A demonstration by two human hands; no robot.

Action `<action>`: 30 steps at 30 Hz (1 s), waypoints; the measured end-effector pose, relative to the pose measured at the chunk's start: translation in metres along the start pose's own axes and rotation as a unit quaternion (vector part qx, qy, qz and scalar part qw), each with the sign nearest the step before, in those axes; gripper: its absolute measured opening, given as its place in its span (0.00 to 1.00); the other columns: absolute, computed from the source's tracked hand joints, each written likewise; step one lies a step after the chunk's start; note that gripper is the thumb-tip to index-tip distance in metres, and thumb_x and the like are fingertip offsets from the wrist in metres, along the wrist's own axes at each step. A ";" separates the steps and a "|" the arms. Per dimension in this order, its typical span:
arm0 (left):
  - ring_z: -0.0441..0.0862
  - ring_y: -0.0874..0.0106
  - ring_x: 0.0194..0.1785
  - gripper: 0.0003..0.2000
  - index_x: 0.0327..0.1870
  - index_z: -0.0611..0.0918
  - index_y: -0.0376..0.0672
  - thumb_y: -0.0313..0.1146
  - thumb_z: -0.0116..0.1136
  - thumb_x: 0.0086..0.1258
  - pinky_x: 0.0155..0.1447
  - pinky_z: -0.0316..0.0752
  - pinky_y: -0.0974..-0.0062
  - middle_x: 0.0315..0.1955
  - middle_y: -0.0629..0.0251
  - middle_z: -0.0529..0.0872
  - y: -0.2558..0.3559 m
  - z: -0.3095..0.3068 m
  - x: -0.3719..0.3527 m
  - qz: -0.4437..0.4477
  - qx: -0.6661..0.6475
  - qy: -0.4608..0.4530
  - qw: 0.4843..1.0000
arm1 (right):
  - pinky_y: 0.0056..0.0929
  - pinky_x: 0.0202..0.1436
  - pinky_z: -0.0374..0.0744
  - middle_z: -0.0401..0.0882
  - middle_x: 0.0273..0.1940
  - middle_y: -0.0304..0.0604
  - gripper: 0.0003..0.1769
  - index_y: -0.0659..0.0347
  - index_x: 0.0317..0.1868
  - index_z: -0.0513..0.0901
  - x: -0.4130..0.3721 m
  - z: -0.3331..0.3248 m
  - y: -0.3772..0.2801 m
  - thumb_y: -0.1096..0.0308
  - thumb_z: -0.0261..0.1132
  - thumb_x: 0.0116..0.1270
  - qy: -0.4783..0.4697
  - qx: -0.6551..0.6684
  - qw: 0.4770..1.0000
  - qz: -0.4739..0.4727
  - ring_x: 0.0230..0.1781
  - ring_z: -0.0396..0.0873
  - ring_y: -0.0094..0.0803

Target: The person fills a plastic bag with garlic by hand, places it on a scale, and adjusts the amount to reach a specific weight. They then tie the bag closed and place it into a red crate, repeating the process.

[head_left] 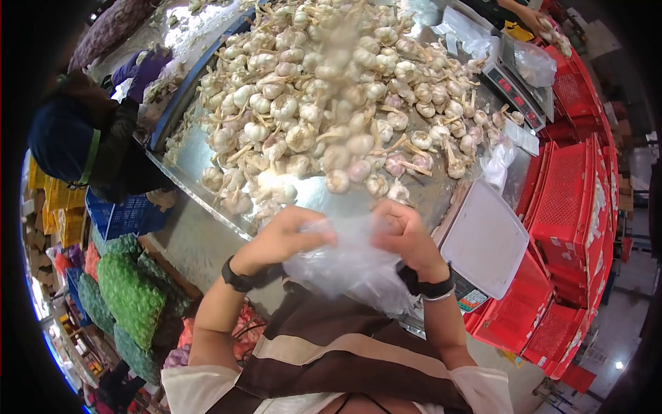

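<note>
A clear plastic bag is stretched between my two hands, just in front of my apron. My left hand pinches its upper left side, fingers closed. On the other side my right hand grips the bag's upper right edge with curled fingers. The bag looks thin and crumpled, and I see nothing inside it. Right beyond my hands, a large heap of garlic bulbs with dry stems covers the metal table. A few loose bulbs lie at the heap's near edge.
A flat-topped scale stands at my right. Farther back is another scale with red digits. Stacked red crates line the right side. At left are a person, a blue crate and a green mesh sack. Another person's hand shows top right.
</note>
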State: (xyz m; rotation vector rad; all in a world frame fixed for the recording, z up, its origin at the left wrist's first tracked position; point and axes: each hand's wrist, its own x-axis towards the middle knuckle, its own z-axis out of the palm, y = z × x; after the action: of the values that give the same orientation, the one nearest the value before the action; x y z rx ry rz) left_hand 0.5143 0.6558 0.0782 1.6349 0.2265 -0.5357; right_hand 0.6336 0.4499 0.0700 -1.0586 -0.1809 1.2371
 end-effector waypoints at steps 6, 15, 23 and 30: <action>0.76 0.79 0.36 0.12 0.40 0.77 0.38 0.38 0.53 0.65 0.42 0.75 0.79 0.35 0.67 0.78 -0.032 0.009 0.003 0.043 -0.510 0.078 0.855 | 0.19 0.44 0.72 0.76 0.38 0.35 0.18 0.64 0.42 0.75 -0.009 -0.047 0.007 0.78 0.67 0.50 0.094 -0.179 0.977 -0.060 0.38 0.74 0.21; 0.79 0.72 0.41 0.12 0.46 0.74 0.37 0.33 0.52 0.65 0.44 0.78 0.73 0.40 0.63 0.79 -0.064 0.033 0.023 -0.055 -0.603 0.085 0.792 | 0.26 0.51 0.72 0.77 0.44 0.47 0.19 0.68 0.47 0.75 0.141 -0.151 -0.036 0.77 0.62 0.51 0.301 -0.531 0.755 -0.240 0.46 0.76 0.33; 0.79 0.72 0.41 0.11 0.45 0.75 0.37 0.32 0.50 0.65 0.42 0.79 0.73 0.40 0.63 0.79 -0.069 0.031 0.016 -0.038 -0.622 0.143 0.769 | 0.28 0.51 0.71 0.76 0.46 0.47 0.28 0.65 0.50 0.73 0.166 -0.158 -0.039 0.74 0.69 0.44 0.240 -0.531 0.779 -0.231 0.48 0.74 0.37; 0.79 0.72 0.37 0.11 0.44 0.77 0.39 0.34 0.50 0.65 0.42 0.78 0.74 0.36 0.66 0.80 -0.076 0.049 0.020 -0.059 -0.606 0.132 0.782 | 0.18 0.34 0.73 0.74 0.42 0.39 0.26 0.68 0.55 0.67 0.075 -0.048 -0.054 0.71 0.63 0.57 0.030 -0.115 0.983 -0.139 0.33 0.73 0.22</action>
State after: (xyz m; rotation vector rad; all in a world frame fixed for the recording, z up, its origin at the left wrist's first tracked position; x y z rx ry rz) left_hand 0.4873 0.6153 -0.0011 0.4029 0.7174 -0.1379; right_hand 0.7282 0.4883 0.0530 -1.2228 -0.4192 0.9464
